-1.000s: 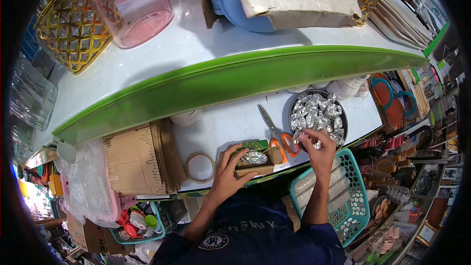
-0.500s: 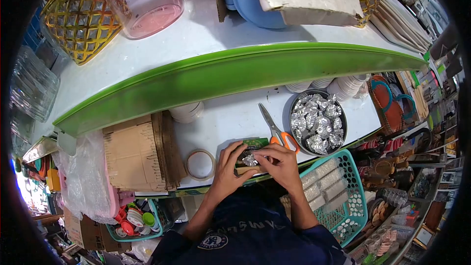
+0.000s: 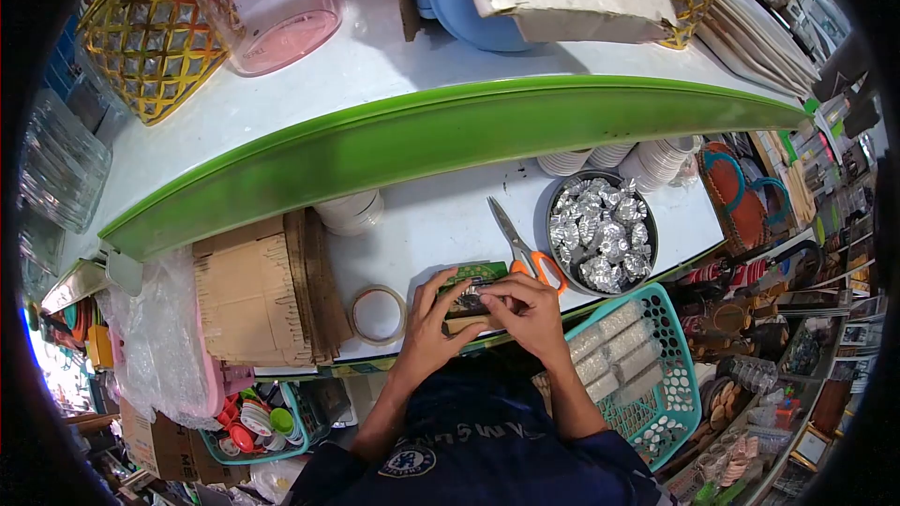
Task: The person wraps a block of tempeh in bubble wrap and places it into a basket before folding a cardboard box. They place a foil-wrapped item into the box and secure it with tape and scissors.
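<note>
Both hands meet over a small green box (image 3: pixel 483 272) at the counter's front edge. My left hand (image 3: pixel 424 330) curls around the box's left side, its thumb pointing right along the front. The right hand (image 3: pixel 530 314) pinches at a bit of crinkled silver foil (image 3: pixel 474 290) over the box; most of it is hidden by the fingers. Just behind the right hand lie orange-handled scissors (image 3: pixel 514 234), blades pointing away. A dark round pan (image 3: pixel 654 258) full of crumpled foil cups (image 3: pixel 611 239) stands to the right. Left of my left hand lies a tape roll (image 3: pixel 401 328).
A green-edged shelf (image 3: pixel 450 131) overhangs the counter, carrying a pink clear container (image 3: pixel 286 37) and a gold-patterned one. Flattened cardboard (image 3: pixel 248 300) is stacked at left. Stacked white cups (image 3: pixel 661 164) stand under the shelf. A teal basket (image 3: pixel 680 394) holds packets below right.
Less of the foil shows between my fingers, and it sits slightly farther back over the box. More of the green box's top is visible. The view has shifted slightly.
</note>
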Demonstrator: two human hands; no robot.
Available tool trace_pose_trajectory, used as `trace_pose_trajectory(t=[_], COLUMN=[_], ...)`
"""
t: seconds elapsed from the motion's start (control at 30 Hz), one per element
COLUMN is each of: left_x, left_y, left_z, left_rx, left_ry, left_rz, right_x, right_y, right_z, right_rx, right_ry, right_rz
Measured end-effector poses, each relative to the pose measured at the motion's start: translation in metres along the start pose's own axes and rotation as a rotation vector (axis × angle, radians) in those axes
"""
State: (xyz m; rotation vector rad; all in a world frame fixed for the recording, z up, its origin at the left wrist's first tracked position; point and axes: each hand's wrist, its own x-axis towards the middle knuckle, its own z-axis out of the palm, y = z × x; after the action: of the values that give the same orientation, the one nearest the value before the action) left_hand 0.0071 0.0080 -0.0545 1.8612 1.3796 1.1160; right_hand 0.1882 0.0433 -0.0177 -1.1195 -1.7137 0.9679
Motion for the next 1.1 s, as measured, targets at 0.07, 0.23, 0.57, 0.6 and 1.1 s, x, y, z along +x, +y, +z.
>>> trace_pose_trajectory(t=[0.07,0.23,0.57,0.6,1.1], left_x=[-0.001,0.001,0.002,0.002,0.001], left_y=[-0.001,0.001,0.006,0.003,-0.001], left_z=[0.000,-0.003,-0.001,-0.001,-0.002], left_rx=[0.020,0.039,0.031,0.029,0.048], left_ry=[0.010,-0.007,-0.006,-0.010,-0.054], left_rz=[0.011,0.033,-0.040,-0.038,-0.034], right_x=[0.000,-0.003,-0.007,-0.008,-0.007], right_y=[0.003,0.013,0.018,0.022,0.027], right_z=[-0.002,-0.005,-0.004,-0.004,-0.107], right_rx=[0.022,0.127,0.108,0.193,-0.764], right_ry=[0.006,0.073,0.109,0.107,0.338], right_rz=[-0.013,-0.001,-0.054,0.002,0.100])
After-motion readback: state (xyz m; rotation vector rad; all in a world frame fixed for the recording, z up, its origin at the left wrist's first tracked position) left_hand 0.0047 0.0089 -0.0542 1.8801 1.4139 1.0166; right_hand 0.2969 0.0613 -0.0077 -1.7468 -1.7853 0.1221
